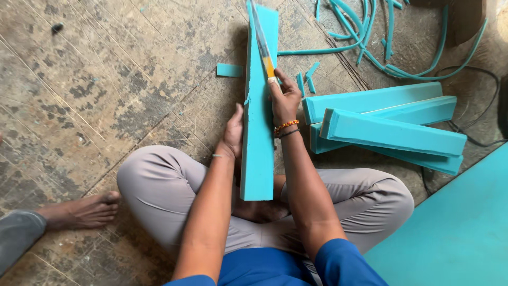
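We sit cross-legged on a worn, scratched wooden floor, and a long teal foam slab stands on its narrow edge at the centre of the frame, running from our lap up toward the top edge. Our left hand lies flat against the slab's left face, fingers together and pressed to the foam, steadying it. Our right hand is on the slab's right side, closed around the orange handle of a long-bladed knife, whose thin blade lies along the top edge of the slab and points toward the top of the frame. A beaded bracelet circles that wrist.

To the right of centre, a stack of teal foam strips lies on the floor, close to our right knee. In the upper right, thin curled foam trimmings are scattered, and a small foam offcut lies just left of the slab. A large teal foam sheet fills the lower right corner. At the lower left edge, another person's bare foot rests on the floor.
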